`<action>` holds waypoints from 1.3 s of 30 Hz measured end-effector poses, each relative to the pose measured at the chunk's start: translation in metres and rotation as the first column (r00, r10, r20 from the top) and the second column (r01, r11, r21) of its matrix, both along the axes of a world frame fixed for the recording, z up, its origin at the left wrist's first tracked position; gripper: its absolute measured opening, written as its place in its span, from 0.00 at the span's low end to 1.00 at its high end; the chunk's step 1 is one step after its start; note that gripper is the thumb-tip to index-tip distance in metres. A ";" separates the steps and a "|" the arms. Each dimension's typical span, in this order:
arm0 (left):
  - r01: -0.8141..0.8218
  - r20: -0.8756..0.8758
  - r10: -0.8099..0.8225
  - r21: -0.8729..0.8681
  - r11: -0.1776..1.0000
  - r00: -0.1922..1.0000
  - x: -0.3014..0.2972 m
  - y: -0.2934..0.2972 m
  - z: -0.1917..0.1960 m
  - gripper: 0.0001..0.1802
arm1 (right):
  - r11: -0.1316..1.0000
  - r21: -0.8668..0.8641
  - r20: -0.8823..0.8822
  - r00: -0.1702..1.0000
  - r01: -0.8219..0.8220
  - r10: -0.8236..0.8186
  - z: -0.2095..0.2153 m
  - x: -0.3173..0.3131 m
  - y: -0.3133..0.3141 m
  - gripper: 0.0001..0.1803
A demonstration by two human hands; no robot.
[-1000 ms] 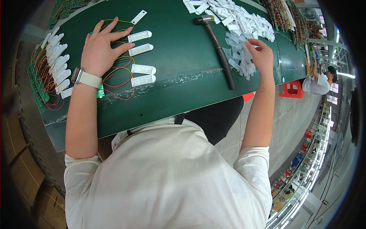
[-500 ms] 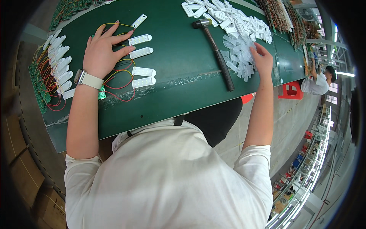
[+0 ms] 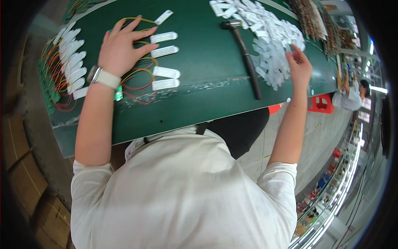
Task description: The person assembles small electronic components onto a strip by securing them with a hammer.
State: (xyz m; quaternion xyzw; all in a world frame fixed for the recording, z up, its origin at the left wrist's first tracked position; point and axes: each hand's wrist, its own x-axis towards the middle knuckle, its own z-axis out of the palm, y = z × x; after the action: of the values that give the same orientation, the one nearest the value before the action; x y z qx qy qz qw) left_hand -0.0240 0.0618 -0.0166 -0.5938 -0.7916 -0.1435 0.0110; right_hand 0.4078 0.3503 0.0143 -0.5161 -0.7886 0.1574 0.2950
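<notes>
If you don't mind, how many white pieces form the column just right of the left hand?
5: a tilted strip at the top, two cases below it, two more lower down. The left hand may hide others.

Blur and cover across the green bench

And the right hand (image 3: 300, 66) is a blur beside the clear strips (image 3: 271, 68), too soft to tell whether its fingertips pinch one! Across at the left hand (image 3: 120, 52), wires (image 3: 143, 19) vanish beneath the palm, and a green circuit board (image 3: 119, 93) is part-hidden by the wrist. The top edge slices the white cases (image 3: 265, 25); the co-worker (image 3: 350, 97), smeared, has hands too small to read.
</notes>
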 end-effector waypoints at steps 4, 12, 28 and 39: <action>0.039 -0.011 -0.039 0.046 0.998 0.999 -0.004 0.005 -0.008 0.27 | 0.995 -0.058 0.044 0.995 -0.084 0.086 0.014 -0.016 -0.014 0.16; -0.002 0.171 0.024 -0.128 0.992 0.985 0.015 0.003 0.040 0.25 | 0.949 -0.129 -0.321 0.918 -0.287 0.234 0.020 -0.075 -0.058 0.11; -0.048 0.013 0.047 0.047 0.998 0.999 0.007 0.003 -0.008 0.27 | 0.792 -0.330 -0.501 0.807 -0.513 0.313 -0.007 -0.158 -0.104 0.13; 0.021 0.180 -0.005 -0.084 0.996 0.984 0.013 -0.003 0.041 0.25 | 0.870 -0.220 -0.082 0.897 -0.442 0.435 -0.016 -0.171 -0.123 0.13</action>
State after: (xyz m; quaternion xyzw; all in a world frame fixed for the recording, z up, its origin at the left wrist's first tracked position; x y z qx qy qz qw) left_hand -0.0108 0.0584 0.0245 -0.5836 -0.7909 -0.1624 -0.0867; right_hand 0.2363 0.2273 -0.0014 -0.3526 -0.8565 0.3190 0.2008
